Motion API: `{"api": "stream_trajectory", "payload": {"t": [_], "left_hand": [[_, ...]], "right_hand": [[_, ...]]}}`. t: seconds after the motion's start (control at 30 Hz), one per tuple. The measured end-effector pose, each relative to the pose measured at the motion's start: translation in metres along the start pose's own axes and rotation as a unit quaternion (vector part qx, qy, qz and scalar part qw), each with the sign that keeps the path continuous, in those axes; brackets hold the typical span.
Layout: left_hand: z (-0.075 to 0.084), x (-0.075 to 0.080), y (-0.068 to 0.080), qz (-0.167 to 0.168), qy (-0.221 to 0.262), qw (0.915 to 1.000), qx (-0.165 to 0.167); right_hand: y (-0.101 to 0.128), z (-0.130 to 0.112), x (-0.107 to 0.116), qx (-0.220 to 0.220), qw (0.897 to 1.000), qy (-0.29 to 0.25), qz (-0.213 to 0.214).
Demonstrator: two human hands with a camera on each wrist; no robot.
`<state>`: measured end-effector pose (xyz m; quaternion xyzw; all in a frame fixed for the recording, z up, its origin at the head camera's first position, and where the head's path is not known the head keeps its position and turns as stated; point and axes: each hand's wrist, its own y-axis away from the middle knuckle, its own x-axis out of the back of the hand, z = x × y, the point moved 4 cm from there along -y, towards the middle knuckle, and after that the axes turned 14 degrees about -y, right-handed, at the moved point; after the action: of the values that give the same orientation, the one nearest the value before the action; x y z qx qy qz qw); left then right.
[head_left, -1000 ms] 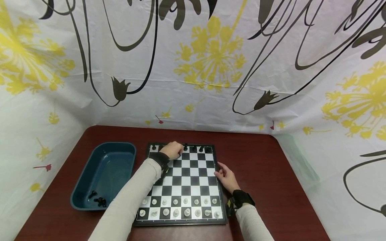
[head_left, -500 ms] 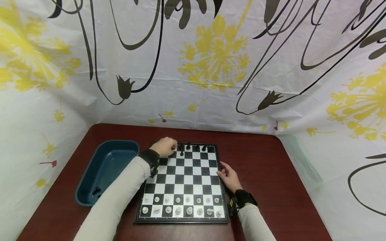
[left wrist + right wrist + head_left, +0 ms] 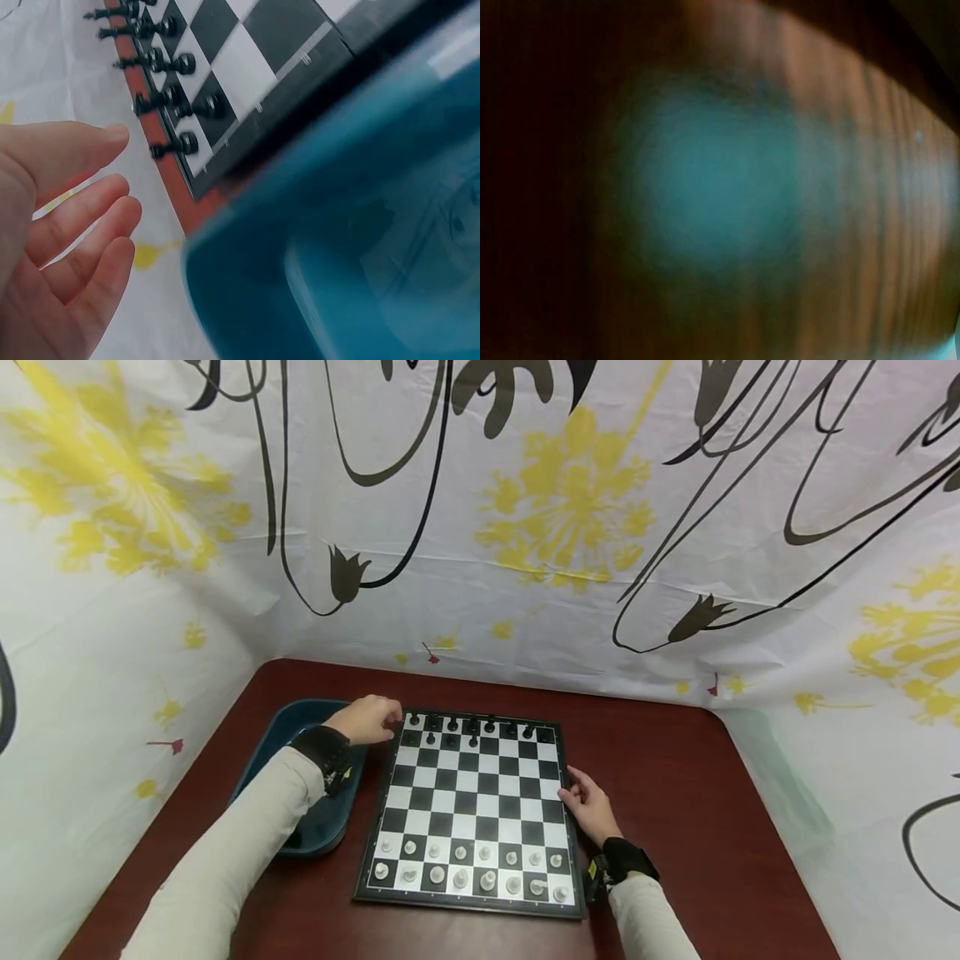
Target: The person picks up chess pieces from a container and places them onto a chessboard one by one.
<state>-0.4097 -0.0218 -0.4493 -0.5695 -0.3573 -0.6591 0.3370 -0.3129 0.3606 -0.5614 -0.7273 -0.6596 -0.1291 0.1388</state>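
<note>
Chessboard [image 3: 476, 810] lies mid-table [image 3: 675, 827]. Black pieces [image 3: 471, 727] along its far rows, white pieces [image 3: 468, 868] along the near rows. Left hand [image 3: 369, 720] hovers w/ loose straight fingers [image 3: 82, 217], holding nothing, btwn the board's far-left corner & the blue tray [image 3: 315, 827]. Right hand [image 3: 591, 802] rests at the board's right edge, fingers lightly bent, holding nothing.

The chessboard [image 3: 472, 810] is your classic black-and-white checker with a black border. Black pieces [image 3: 471, 727] along the far edge, white pieces [image 3: 468, 868] on the near two rows. Tray [image 3: 300, 727] next to it is a deep teal blue. Table [image 3: 675, 827] is dark reddish-brown wood grain. Backdrop curtain [image 3: 570, 510] is white with yellow dandelion-ish blooms and black swirly stems — plus tiny red sprigs. Sleeves [image 3: 225, 852] are cream, wrist straps [image 3: 324, 752] black.
</note>
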Motion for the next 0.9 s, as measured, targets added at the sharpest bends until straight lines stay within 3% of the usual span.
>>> {"api": "stream_trajectory", "payload": {"t": [0.1,0.37,0.67,0.9], "left_hand": [[-0.009,0.001,0.007,-0.004,-0.001,0.9999,0.011],[-0.033,0.007,0.031,0.006,0.009,0.9998,-0.014],[-0.055,0.016,0.056,-0.013,-0.003,0.9999,0.01],[-0.071,0.011,0.084,-0.019,-0.006,0.9997,0.016]], "right_hand": [[0.0,0.001,0.002,-0.004,1.0,0.0,0.001],[0.0,0.0,0.004,-0.012,1.0,0.004,-0.001],[0.001,0.001,0.004,-0.003,1.0,0.006,0.005],[0.0,0.001,-0.001,-0.001,1.0,0.005,0.006]]}}
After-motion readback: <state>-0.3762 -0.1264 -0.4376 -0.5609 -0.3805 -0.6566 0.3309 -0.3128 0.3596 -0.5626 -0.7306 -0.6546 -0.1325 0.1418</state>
